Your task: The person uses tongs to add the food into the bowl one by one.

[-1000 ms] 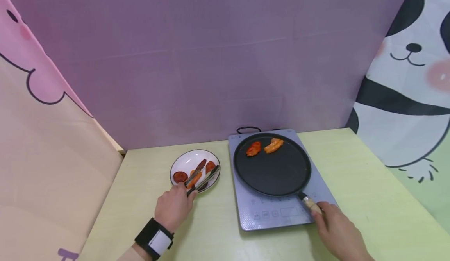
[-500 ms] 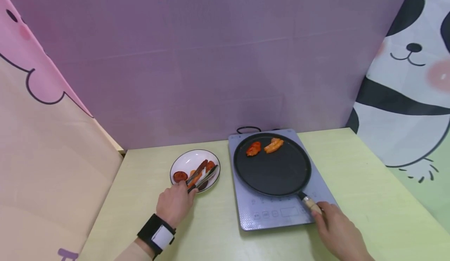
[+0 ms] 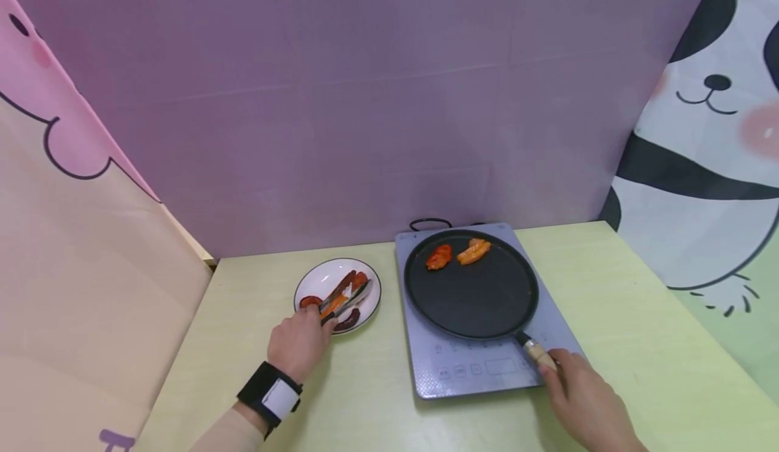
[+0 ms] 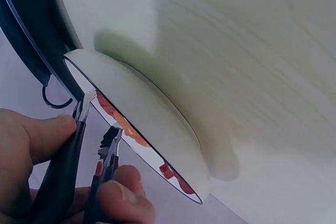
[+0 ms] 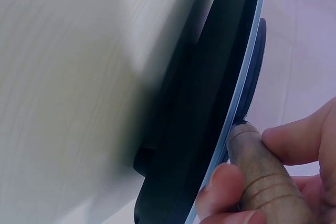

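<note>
From here I'm not seeing the back ends of the tongs (image 3: 356,300): the left hand (image 3: 298,344) is covering them, plus the near edge of the plate (image 3: 322,279) and part of a red slice (image 3: 310,300) just beyond its knuckles. In the left wrist view, the plate's rim is hiding most of the food (image 4: 131,132). The right hand (image 3: 587,398) is concealing the rear of the pan handle (image 3: 535,352). Ahead and left of it, marks (image 3: 459,371) on the cooktop (image 3: 432,388) are showing too small for me to read.
</note>
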A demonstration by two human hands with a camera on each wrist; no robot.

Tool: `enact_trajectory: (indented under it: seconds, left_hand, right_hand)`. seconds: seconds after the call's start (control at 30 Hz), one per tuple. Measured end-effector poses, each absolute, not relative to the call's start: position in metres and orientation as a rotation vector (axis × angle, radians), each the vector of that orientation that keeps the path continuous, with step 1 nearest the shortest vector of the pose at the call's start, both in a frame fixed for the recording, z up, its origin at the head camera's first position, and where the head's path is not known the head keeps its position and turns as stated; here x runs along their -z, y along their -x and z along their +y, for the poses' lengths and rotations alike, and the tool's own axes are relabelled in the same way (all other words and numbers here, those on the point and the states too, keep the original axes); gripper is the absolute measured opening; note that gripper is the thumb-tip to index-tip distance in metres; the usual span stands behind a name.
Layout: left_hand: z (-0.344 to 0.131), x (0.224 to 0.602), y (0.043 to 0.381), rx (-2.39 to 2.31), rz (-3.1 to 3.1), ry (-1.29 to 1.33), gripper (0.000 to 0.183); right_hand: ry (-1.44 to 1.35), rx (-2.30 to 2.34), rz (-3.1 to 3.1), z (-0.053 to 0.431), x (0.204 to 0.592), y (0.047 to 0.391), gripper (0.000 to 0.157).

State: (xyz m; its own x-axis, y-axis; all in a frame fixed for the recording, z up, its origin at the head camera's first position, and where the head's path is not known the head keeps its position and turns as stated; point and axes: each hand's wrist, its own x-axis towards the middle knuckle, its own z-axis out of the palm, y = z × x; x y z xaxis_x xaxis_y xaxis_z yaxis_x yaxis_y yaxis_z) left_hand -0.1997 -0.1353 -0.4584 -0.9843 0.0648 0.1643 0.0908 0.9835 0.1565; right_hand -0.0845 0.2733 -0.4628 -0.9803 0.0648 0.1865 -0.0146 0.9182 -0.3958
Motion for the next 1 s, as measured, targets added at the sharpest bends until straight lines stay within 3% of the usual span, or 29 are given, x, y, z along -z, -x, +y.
enact_trajectory:
  seconds: [1.0]
  left_hand:
    - [-0.1294, 0.4502, 0.2018, 0.237, -3.025, 0.089, 0.041]
  right_hand:
    - [0.031, -0.582, -2.875, 0.2737, 0.4637, 0.0842, 0.027]
